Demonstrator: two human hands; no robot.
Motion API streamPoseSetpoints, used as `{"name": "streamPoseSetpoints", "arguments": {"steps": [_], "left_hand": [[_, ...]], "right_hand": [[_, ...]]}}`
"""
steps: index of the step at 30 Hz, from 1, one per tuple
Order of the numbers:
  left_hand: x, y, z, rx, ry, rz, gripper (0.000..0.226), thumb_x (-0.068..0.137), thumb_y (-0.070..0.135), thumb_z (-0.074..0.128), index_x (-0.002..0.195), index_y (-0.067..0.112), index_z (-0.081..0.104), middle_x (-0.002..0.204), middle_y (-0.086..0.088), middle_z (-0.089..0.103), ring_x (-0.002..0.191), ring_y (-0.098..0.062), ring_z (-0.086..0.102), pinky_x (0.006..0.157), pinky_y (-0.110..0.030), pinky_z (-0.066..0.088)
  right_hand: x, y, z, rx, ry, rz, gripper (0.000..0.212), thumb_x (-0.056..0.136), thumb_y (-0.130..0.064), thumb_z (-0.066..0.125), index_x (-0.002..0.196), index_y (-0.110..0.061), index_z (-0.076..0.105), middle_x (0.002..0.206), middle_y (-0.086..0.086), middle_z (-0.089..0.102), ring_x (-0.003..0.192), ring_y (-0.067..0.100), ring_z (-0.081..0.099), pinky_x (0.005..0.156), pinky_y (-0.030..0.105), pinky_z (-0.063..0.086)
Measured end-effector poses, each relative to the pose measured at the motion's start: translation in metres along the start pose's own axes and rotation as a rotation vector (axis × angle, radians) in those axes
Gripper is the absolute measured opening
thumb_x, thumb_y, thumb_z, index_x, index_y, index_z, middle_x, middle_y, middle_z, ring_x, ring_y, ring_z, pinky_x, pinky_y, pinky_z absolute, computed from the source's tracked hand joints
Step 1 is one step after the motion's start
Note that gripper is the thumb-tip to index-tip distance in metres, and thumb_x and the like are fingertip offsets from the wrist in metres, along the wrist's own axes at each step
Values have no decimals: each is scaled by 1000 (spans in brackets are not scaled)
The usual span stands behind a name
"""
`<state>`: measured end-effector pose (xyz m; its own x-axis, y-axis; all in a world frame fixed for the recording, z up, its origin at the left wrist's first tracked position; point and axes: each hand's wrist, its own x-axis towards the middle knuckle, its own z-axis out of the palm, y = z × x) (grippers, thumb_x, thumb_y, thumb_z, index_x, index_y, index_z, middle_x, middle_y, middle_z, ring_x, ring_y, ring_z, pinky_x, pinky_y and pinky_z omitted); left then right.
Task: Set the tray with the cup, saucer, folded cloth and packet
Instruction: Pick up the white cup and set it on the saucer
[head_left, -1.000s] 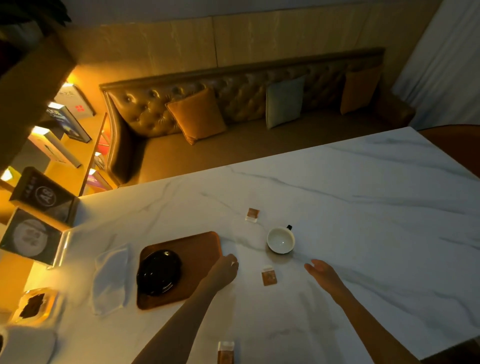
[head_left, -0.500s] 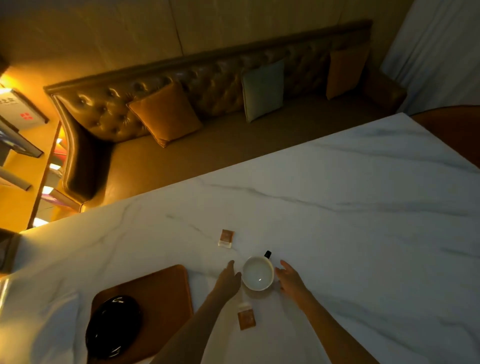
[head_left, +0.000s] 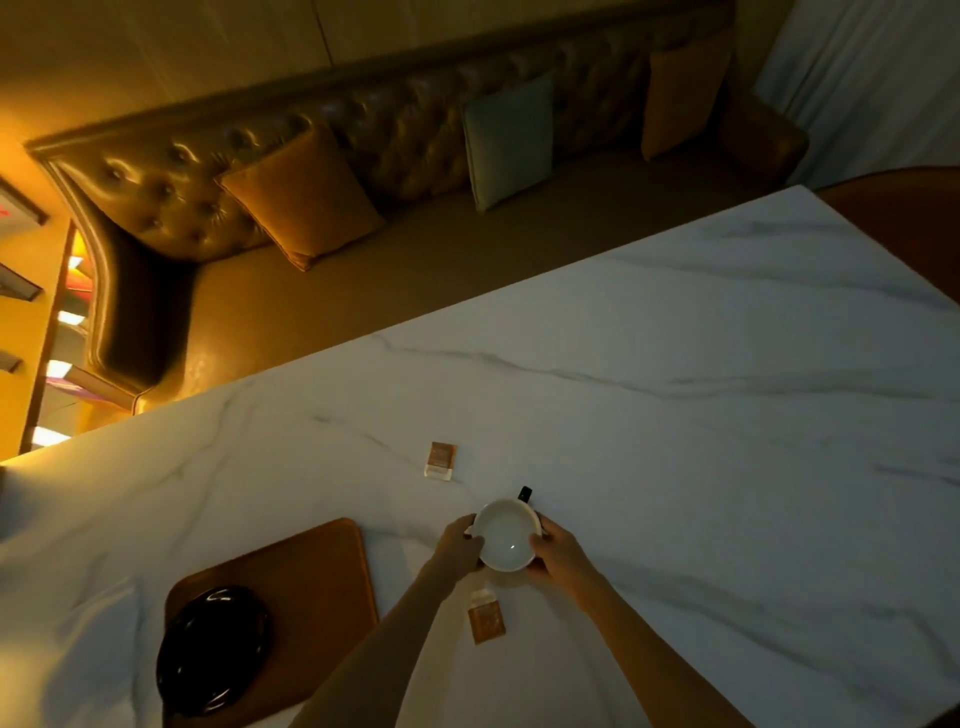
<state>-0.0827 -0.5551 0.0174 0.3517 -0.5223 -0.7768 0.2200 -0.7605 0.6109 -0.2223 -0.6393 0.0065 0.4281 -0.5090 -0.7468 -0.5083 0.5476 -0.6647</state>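
A white cup (head_left: 506, 535) with a dark handle stands on the marble table (head_left: 675, 441). My left hand (head_left: 460, 543) clasps its left side and my right hand (head_left: 558, 553) clasps its right side. To the left lies a brown tray (head_left: 322, 571) with a black saucer (head_left: 210, 649) on its near left part. A white cloth (head_left: 67, 654) lies left of the tray, partly cut off by the frame. One brown packet (head_left: 487, 618) lies on the table just below the cup, between my forearms. Another packet (head_left: 440, 460) lies beyond the cup.
A tufted leather bench (head_left: 363, 156) with orange and grey cushions runs along the table's far side. Lit shelves (head_left: 57, 332) stand at the far left. A brown chair back (head_left: 909, 218) shows past the table's right corner.
Both hands have closed in from either side and now hold the cup. The camera has swung up and right, so the tray and cloth sit lower left in view.
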Motion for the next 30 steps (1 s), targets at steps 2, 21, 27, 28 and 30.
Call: {"name": "streamPoseSetpoints", "arguments": {"steps": [2,21,27,28,30], "left_hand": [[-15,-2,-3,-24,-5,6,23,85,4,49,107,9,56,97,-16,57,85,-31,57,90,-54,51],[-195,-153,-118,-372,468,-13,41,86,-1,55,127,7,52,124,-16,55,112,-36,58,79,-42,61],[-236,-202,-162,-469,509,-22,37,84,-2,59,116,16,49,120,-12,52,108,-32,56,66,-32,58],[-240,-209,-169,-491,516,-29,41,84,-1,60,119,15,47,120,-11,51,109,-32,56,63,-30,58],[-246,-222,-184,-508,524,-29,45,84,0,61,124,13,45,121,-13,52,109,-33,57,60,-28,58]], "right_hand": [[-6,0,5,-40,-3,-11,47,94,1,45,139,-12,44,131,19,52,117,35,53,91,50,53],[-123,38,187,-238,-291,-96,34,95,-17,44,128,-17,54,113,13,60,95,33,66,60,33,60],[-159,63,254,-273,-307,-169,31,95,-23,52,126,-17,54,117,13,59,99,31,63,62,32,59],[-164,66,264,-277,-311,-190,32,95,-23,53,126,-16,54,118,14,59,100,31,63,61,31,59],[-170,70,284,-299,-288,-239,30,96,-23,51,124,-13,55,116,15,60,96,30,63,62,32,59]]}}
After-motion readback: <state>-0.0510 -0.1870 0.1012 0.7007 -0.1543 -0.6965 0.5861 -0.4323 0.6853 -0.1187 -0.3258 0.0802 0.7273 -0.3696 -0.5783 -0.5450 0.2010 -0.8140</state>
